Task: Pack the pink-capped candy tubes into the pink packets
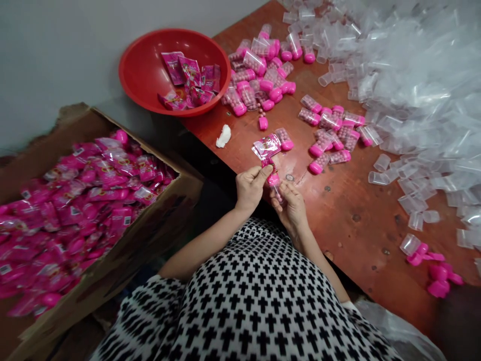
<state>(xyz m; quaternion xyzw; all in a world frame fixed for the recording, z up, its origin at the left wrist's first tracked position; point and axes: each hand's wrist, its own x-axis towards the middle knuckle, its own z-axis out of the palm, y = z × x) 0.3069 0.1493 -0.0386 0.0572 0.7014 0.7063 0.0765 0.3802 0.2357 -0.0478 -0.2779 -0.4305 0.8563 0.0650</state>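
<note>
The bottle under handling, a small clear one with a pink cap (pixel 274 180), is at the near edge of the reddish-brown table (pixel 361 245), in front of the seated person's black-and-white patterned garment (pixel 255 296). The right hand (pixel 293 204) is closed around its clear body, fingers curled and thumb alongside. The left hand (pixel 248 186) is partly closed, thumb and forefinger pinched together at the cap end, against a strip of pink wrapper (pixel 267 162); whether the fingertips grip wrapper, cap or both, I cannot tell.

Just beyond the hands lie glossy pink packets (pixel 268 146), with a bead-filled bottle (pixel 284 139) beside them. Further back, a pink cap (pixel 263 123) stands near some loose beads (pixel 260 110). A crumpled white scrap (pixel 224 136) lies near the table edge.

Two groups of filled bottles are noted, a larger one (pixel 255 64) by the red bowl (pixel 141 67) and a smaller one (pixel 330 125) to its right. The bowl contains further packets. A large heap of clear tubes (pixel 409 90) covers the far right; pink plastic pieces (pixel 439 281) lie at the near right. On the left, an open cardboard box (pixel 161 225) is filled with pink wrapped goods (pixel 86 200).
</note>
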